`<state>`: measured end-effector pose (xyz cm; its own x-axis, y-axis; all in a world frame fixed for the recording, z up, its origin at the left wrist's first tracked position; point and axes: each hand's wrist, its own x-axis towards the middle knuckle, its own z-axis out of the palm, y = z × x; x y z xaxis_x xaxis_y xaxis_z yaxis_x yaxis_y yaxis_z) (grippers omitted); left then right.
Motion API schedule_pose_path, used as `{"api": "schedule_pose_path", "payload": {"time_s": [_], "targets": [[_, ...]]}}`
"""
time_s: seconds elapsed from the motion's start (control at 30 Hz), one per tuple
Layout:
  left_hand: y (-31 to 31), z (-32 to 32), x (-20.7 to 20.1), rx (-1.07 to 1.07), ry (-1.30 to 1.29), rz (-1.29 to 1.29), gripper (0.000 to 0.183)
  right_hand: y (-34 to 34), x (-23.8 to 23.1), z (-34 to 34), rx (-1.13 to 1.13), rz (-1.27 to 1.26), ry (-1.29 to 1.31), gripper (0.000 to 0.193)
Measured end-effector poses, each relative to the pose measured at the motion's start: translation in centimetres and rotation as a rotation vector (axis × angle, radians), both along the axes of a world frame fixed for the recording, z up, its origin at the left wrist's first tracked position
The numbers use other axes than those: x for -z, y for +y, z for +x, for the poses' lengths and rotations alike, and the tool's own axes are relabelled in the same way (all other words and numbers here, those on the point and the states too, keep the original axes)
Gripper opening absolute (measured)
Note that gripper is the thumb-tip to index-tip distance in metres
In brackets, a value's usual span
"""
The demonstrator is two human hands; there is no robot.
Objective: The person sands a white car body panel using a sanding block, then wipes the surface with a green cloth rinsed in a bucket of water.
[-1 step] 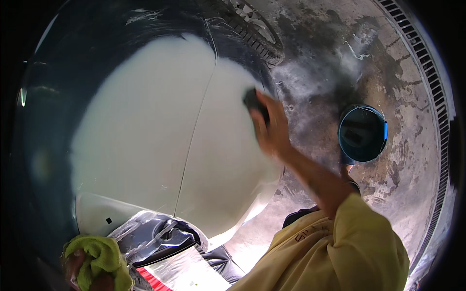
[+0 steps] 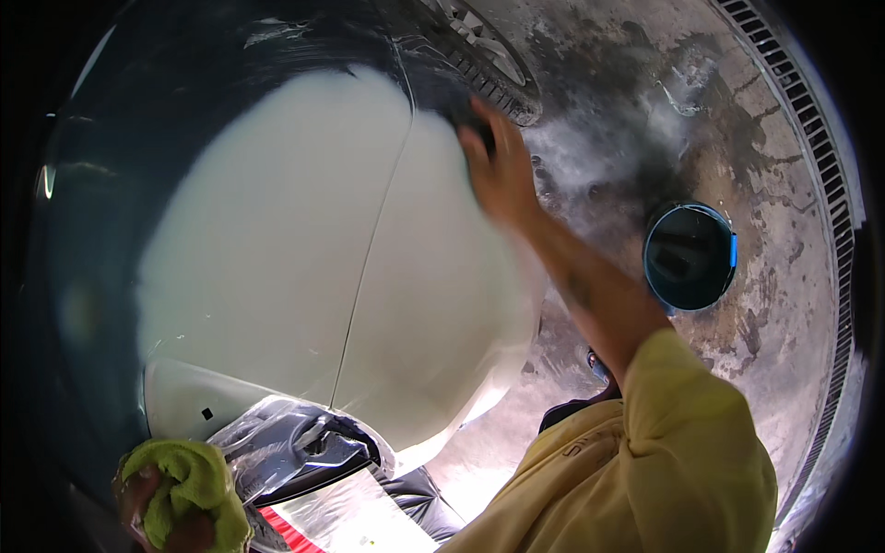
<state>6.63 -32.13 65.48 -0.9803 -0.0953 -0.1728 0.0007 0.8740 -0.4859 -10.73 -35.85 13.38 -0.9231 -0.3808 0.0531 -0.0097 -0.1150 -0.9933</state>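
A dark hand-sized block (image 2: 476, 138) is in my right hand (image 2: 502, 180), pressed on the right edge of a pale grey-white car body panel (image 2: 277, 221), close to the wheel. My fingers wrap round the block and partly hide it; whether it is a sanding block I cannot tell. At the lower left my left hand (image 2: 138, 493) grips a crumpled yellow-green cloth (image 2: 189, 470). A thin seam runs down the pale area, and dark glossy bodywork (image 2: 212, 83) surrounds it.
A dark bucket (image 2: 650, 267) with a blue grip holds liquid and a dark block-like thing. Above my right hand is a tyred wheel (image 2: 484, 55). Clear plastic film (image 2: 286, 442) covers a recess below the panel. A drain grate (image 2: 784, 74) curves along the stained concrete floor.
My right hand has slid the dark block up along the panel's right edge, nearer the wheel. My left hand and the cloth stay almost in place.
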Motion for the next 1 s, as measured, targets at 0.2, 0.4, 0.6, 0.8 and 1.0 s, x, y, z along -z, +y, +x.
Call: {"api": "schedule_pose_path", "payload": {"time_s": [0.2, 0.4, 0.6, 0.8, 1.0], "targets": [[0.9, 1.3, -0.2, -0.083, 0.05, 0.002, 0.039, 4.9, -4.9, 7.9, -0.029, -0.071, -0.02, 0.052], [0.4, -0.4, 0.3, -0.072, -0.012, 0.176, 0.033, -2.0, -4.7, -2.4, -0.017, -0.037, -0.059, 0.048], [1.6, 0.8, 0.3, -0.157, 0.049, 0.096, 0.036, 7.4, -11.5, 9.2, -0.091, -0.043, -0.008, 0.05], [2.0, -0.9, 0.3, -0.175, 0.029, 0.103, 0.04, 3.5, -8.6, 4.0, -0.023, 0.003, 0.036, 0.045], [1.8, -0.3, 0.6, -0.188, 0.063, 0.226, 0.043, 10.3, -16.3, 11.4, -0.146, -0.138, 0.135, 0.048]]}}
